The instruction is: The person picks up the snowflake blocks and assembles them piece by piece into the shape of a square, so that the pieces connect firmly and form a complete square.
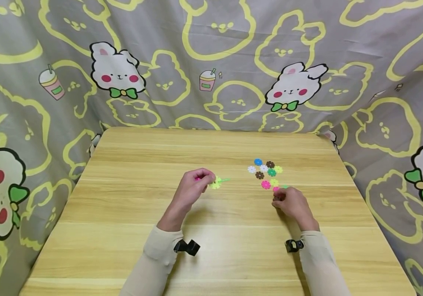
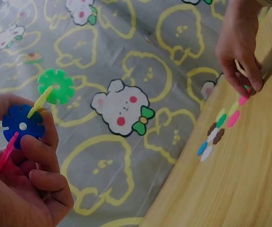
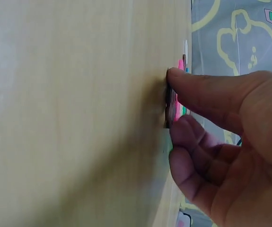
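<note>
My left hand (image 1: 193, 185) is raised over the table and pinches a small chain of notched plastic snowflake discs. In the left wrist view, a blue disc (image 2: 35, 126) lies against its fingers, with a pink disc (image 2: 5, 156) slotted in below. A yellow disc (image 2: 40, 103), seen edge-on, joins the blue one to a green disc (image 2: 64, 95). At the near side of the loose discs, my right hand (image 1: 295, 203) holds a dark brown disc (image 3: 169, 106) between thumb and fingers, low at the tabletop. Its fingers partly cover pink and green discs.
Several loose discs lie flat right of the middle of the wooden table (image 1: 122, 246), among them a blue disc (image 1: 258, 162), a white disc (image 1: 251, 169) and a pink disc (image 1: 265, 184). A patterned grey curtain (image 1: 174, 102) hangs around the back and sides.
</note>
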Demonstrator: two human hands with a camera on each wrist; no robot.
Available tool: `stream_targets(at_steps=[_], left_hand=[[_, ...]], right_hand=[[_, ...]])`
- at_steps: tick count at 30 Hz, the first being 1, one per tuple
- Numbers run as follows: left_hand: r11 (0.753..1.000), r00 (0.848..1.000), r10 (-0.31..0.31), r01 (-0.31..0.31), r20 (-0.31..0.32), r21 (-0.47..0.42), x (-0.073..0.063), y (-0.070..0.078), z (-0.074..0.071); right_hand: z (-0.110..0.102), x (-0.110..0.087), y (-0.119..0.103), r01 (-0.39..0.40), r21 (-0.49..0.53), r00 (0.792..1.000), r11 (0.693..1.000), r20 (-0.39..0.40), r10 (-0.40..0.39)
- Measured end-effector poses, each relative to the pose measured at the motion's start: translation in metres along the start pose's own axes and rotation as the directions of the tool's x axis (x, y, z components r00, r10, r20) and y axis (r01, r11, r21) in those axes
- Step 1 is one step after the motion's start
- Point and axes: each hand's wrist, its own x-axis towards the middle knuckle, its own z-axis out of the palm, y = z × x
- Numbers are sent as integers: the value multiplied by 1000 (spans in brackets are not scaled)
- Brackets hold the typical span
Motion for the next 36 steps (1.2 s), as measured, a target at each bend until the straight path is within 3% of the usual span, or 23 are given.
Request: stream_targets(at_steps=[6,15,21,29,36], left_hand=[[1000,1000,-4,4,-9,4,0,1,-1],[1000,1000,3,-2,-12,10,0,0,-1],[1000,1000,3,-3,-8,13,0,1,0],[1000,1000,3,-3,-18,17,-1,2,0],[1000,1000,11,-10,-16,14,-1,3,0]], right_hand=[[-1,-2,-1,-54,-3,999,999,-6,54],[-2,-2,-1,-59,-17,998,998,-22,58],[-2,-5,-3,-19,-18,1000,1000,-20,18],[-6,-3,-28,73,146,995,987,-81,-62],[-21,-7,-74,216,359,972,908,-172,-163]])
